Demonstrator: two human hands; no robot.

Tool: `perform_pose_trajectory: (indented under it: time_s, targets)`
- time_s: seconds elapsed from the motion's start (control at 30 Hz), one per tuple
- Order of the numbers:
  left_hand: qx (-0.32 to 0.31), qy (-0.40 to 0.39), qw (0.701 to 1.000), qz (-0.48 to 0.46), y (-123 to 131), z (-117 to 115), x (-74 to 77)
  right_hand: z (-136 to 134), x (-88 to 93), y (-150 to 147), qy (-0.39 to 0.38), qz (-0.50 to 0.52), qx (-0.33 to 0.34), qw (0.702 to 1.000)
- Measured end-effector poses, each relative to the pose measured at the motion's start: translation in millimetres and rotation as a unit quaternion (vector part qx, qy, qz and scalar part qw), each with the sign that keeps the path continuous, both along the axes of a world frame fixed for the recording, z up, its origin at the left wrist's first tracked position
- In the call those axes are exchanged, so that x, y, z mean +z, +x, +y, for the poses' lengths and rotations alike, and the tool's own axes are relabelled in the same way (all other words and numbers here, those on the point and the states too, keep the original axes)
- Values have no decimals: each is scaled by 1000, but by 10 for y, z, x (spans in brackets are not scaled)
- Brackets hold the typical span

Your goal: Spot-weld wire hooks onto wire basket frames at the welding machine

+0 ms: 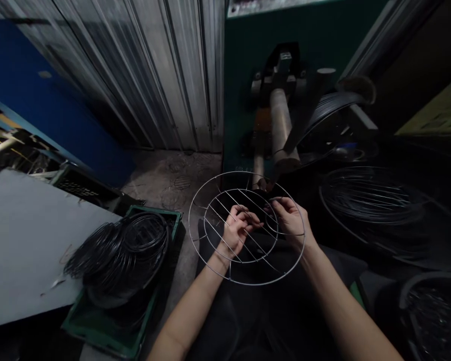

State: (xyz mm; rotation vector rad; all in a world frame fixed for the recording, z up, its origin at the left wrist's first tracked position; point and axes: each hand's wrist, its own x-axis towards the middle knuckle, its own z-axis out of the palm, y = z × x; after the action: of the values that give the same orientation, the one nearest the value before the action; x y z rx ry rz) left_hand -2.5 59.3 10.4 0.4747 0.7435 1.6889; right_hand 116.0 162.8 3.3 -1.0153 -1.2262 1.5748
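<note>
Corrugated metal wall [165, 65] at back; blue panel [56, 95] to its left. Concrete floor [145, 173] at the wall's foot — loose wire pieces [182, 182] scattered on it. Pale board [26, 240] lies at far left. Yellowish object [436, 110], right edge — too dim to identify.

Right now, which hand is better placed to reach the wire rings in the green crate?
Probably the left hand: the green crate and its wire rings are on that side. The right hand is at the wire rack's right side, farther from the crate.
</note>
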Motion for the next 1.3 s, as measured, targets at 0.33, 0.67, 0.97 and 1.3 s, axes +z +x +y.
perform_pose_trajectory:
  time_s: [0.33, 0.67, 0.97, 1.3]
  targets:
    - [0, -14, 999, 38, -20, -49, -21, -48, 103, 45, 2, 19, -42, 999]
    - [-19, 3, 1000, 11, -4, -56, 24, -11, 129, 180, 25, -46, -29, 998]
    - [-34, 10, 999, 22, 90, -41, 35, -51, 204, 248, 51, -85, -40, 994]
    - [-13, -8, 1000, 26, 50, -41, -35, -493, 192, 781, 94, -185, 74, 975]
